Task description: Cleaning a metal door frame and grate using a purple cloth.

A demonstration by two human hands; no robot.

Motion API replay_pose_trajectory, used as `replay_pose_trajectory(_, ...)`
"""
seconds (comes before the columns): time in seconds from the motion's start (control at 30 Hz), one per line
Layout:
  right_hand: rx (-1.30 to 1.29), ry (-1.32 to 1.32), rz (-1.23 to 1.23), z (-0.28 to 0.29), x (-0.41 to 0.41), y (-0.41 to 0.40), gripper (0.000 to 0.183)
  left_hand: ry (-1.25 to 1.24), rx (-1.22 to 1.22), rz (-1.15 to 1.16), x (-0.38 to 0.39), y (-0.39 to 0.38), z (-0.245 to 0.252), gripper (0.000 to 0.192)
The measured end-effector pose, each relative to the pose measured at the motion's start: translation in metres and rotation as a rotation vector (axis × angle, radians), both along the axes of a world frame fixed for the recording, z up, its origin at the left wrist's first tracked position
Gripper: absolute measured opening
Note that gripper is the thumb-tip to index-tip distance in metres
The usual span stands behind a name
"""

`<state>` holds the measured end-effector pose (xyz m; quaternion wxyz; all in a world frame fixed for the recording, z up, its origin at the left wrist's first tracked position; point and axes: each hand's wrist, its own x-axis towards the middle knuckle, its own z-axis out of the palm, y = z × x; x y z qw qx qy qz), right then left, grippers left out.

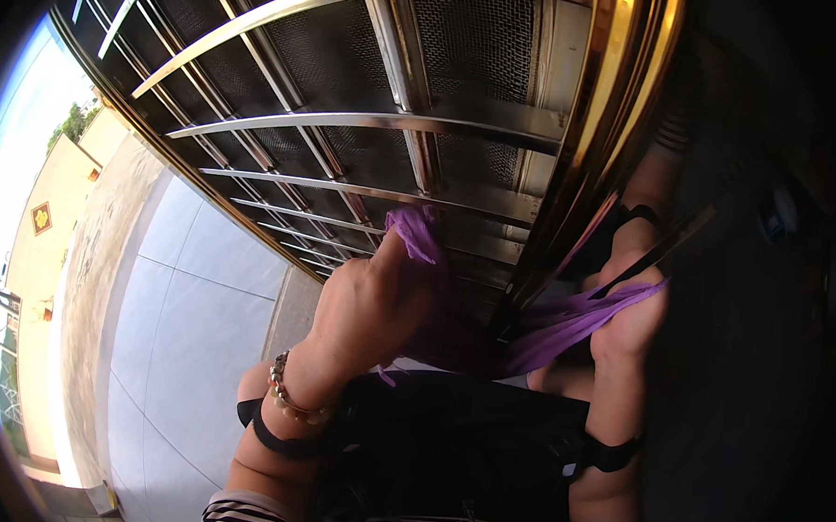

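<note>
A purple cloth [561,337] is stretched between my two hands around the lower part of a door's gold-coloured metal edge [606,115]. My left hand [378,301], with a bead bracelet at the wrist, grips one end of the cloth against the door's metal grille [368,122]. On the other side of the edge, my right hand [629,305] has the other end pulled taut; its fingers are partly in shadow. Dark mesh [476,46] lies behind the polished bars. The middle of the cloth is dim.
Pale floor tiles [193,272] lie at the left, with a yellowish wall [48,231] outdoors beyond them. The right side is very dark and shows a reflected arm. A black bag or garment [452,437] covers my lap.
</note>
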<state>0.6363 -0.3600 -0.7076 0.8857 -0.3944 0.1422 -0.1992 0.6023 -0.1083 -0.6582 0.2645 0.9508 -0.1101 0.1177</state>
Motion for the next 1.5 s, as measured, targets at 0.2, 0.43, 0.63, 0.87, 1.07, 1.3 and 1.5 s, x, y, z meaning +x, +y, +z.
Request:
replay_pose_trajectory(0.2, -0.059, 0.008, -0.043, 0.017, -0.001, 0.009, 0.017, -0.060, 0.041, 0.098, -0.007, 0.009, -0.009, 0.047)
replay_pose_trajectory(0.43, -0.111, -0.151, 0.127, 0.003, 0.001, -0.007, 0.010, -0.082, -0.147, 0.044, -0.012, -0.014, -0.016, 0.034)
replay_pose_trajectory(0.63, -0.158, -0.154, 0.161, -0.008, 0.009, -0.010, 0.019, -0.101, -0.063, 0.167, -0.007, 0.018, -0.017, 0.025)
replay_pose_trajectory(0.87, -0.153, -0.088, 0.170, 0.003, 0.001, -0.010, 0.019, -0.195, -0.232, 0.374, -0.030, 0.054, -0.030, 0.028)
replay_pose_trajectory(1.07, -0.091, -0.097, 0.089, 0.005, 0.005, -0.003, 0.015, -0.175, 0.041, 0.278, -0.003, 0.060, -0.005, 0.022)
replay_pose_trajectory(1.3, -0.069, -0.006, 0.015, 0.023, 0.007, 0.019, 0.012, -0.098, 0.154, 0.338, 0.006, 0.040, -0.006, 0.024)
replay_pose_trajectory(1.5, -0.021, 0.001, 0.085, 0.008, 0.011, -0.001, 0.064, 0.094, 0.137, 0.365, -0.015, 0.032, -0.009, 0.040)
